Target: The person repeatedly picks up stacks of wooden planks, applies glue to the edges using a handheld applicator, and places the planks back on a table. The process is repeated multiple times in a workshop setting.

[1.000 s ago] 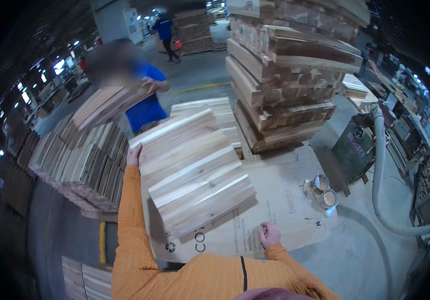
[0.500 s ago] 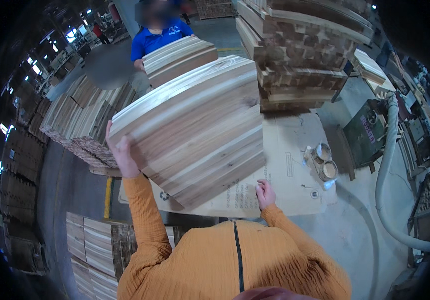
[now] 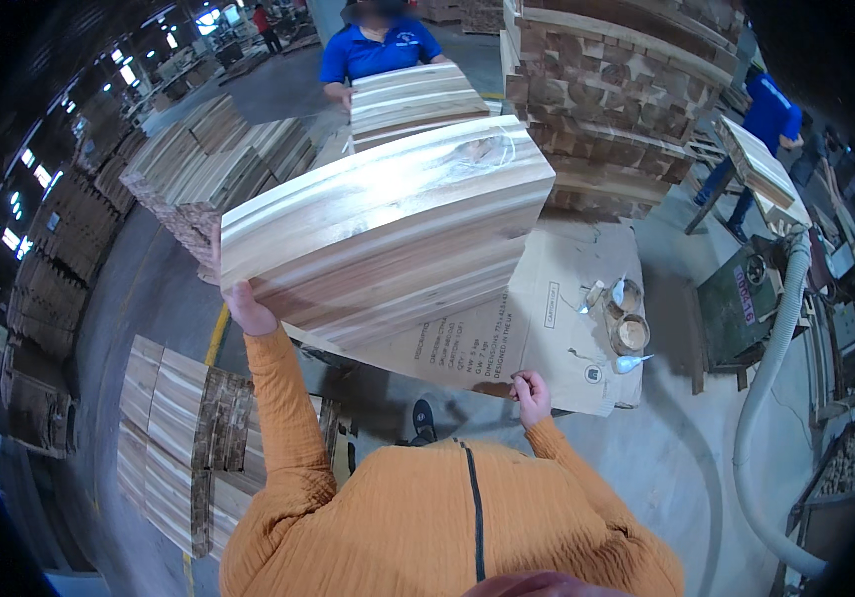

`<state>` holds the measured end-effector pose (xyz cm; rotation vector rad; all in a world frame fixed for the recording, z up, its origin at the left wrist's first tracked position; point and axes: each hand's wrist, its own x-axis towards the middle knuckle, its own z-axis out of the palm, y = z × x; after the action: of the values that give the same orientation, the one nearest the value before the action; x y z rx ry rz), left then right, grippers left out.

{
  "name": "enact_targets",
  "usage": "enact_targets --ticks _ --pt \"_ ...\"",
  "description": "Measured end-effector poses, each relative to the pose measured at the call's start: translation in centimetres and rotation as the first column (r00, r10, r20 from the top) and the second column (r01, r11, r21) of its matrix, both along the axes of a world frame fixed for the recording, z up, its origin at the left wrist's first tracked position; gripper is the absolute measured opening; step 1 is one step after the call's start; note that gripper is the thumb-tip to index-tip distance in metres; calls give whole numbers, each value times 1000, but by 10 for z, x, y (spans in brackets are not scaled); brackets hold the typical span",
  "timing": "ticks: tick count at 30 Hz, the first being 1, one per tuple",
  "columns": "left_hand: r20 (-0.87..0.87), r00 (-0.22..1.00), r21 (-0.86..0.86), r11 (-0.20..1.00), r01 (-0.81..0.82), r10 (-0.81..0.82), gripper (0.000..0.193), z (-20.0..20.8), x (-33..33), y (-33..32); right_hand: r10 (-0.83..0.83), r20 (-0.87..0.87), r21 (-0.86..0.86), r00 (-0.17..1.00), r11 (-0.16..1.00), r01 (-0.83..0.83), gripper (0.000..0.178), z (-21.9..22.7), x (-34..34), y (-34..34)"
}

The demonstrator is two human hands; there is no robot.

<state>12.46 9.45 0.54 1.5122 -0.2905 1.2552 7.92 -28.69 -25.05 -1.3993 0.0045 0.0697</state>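
My left hand [image 3: 246, 304] grips the left edge of a thick striped wooden panel [image 3: 417, 224], thumb on the near side. The panel is tilted above a cardboard-covered table [image 3: 537, 373], its upper face shining in the light. My right hand [image 3: 530, 394] is apart from the panel, by the near edge of the cardboard. Its fingers are curled in, and whatever they may hold is hidden. Just past the panel, a person in a blue shirt [image 3: 382, 50] has hands on another wooden panel [image 3: 417, 97].
Round containers [image 3: 631, 335] and a white-tipped bottle [image 3: 629, 364] sit on the cardboard at right. Stacked wood stands behind [image 3: 616, 109], at left [image 3: 184, 214] and low left [image 3: 169, 428]. A green machine [image 3: 741, 308] with a grey hose [image 3: 743, 468] is at right, near another person [image 3: 767, 114].
The panel has tipped, so its near face looks foreshortened and its shiny upper part shows more. My right hand is slightly lower in view. Another person in blue has appeared at far right.
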Motion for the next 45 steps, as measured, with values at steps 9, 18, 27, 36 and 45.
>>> enact_targets --ticks 9,18,27,36,45 --pt "0 999 -40 998 49 -49 86 -41 -40 5 -16 84 -134 996 991 27 14 20 -19 -36" --pt "108 993 68 996 -61 54 89 2 -68 -77 -343 542 -409 767 690 597 13 79 27 -142" --pt "-9 987 123 980 -158 161 85 -6 -79 -75 -348 300 -849 888 328 415 17 86 66 -241" --pt "-9 1000 18 1000 -18 18 71 6 -73 -77 -386 -151 -988 910 87 -127 32 99 107 -193" --pt "37 990 61 988 -141 139 69 6 -63 -59 -423 -269 -953 865 -13 -303 45 122 113 -169"
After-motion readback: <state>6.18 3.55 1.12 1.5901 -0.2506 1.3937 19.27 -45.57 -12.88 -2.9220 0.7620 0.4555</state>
